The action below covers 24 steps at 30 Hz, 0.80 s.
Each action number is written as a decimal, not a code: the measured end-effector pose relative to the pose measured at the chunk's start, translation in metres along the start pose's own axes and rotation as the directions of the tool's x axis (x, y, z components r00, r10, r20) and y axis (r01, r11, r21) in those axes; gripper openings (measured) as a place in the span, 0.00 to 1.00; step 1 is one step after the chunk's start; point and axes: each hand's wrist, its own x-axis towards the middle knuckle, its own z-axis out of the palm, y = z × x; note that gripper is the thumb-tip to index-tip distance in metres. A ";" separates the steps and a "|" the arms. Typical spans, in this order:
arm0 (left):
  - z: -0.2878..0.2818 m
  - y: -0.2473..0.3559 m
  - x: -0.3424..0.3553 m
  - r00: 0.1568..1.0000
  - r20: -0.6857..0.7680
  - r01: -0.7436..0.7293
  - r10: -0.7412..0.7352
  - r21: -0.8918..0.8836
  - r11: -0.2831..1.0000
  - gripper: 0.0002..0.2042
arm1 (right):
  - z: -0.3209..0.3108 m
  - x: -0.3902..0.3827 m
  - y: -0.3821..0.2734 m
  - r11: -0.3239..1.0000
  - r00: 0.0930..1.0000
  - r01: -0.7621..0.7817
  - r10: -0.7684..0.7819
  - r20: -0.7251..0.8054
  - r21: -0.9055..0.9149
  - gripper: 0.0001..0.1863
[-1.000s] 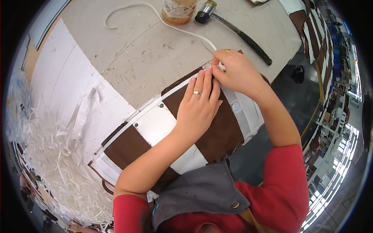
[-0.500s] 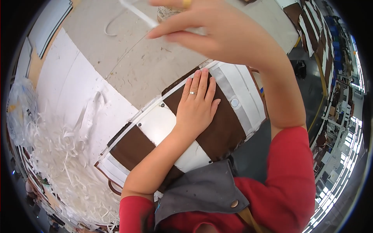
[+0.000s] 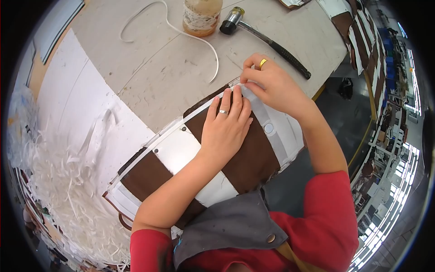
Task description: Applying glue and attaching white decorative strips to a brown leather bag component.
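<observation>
Across my lap and the table's edge lies a brown and white bag panel [image 3: 256, 156], with dark studs and a round snap [image 3: 269, 128]. A narrow white band [image 3: 170, 133] runs along its far edge. My left hand [image 3: 226, 124] rests flat on the panel, fingers stretched together, tips close to the band. At the band's right end, my right hand [image 3: 267, 84] has thumb and forefinger pinched together. What sits between those fingertips is too small to make out. Beyond the panel, a loose white strip [image 3: 213, 49] curves over the tabletop.
A glue-stained jar [image 3: 201, 18] and a black-handled hammer [image 3: 267, 41] stand and lie on the table [image 3: 149, 59] ahead. A heap of white strips [image 3: 77, 208] fills the left side, beside a clear plastic bag [image 3: 22, 131]. Striped brown and white pieces [image 3: 362, 41] hang at far right.
My right hand has come down from above the table to the panel's far edge. The white strip, blurred near that hand before, now lies on the table. My left hand stays flat.
</observation>
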 end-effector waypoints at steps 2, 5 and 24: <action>0.000 -0.002 0.000 1.000 -0.001 -0.011 0.011 0.034 0.999 0.20 | -0.002 0.001 0.001 0.997 0.998 0.061 -0.059 0.026 -0.044 0.02; 0.000 -0.002 0.000 1.000 0.005 -0.007 0.007 0.051 0.999 0.20 | -0.008 -0.005 0.005 0.986 0.999 0.052 -0.049 0.022 -0.158 0.03; -0.007 0.005 0.024 0.991 0.105 0.074 -0.081 0.067 0.995 0.28 | 0.005 -0.003 0.004 0.927 0.934 -0.357 0.354 -0.039 -0.120 0.08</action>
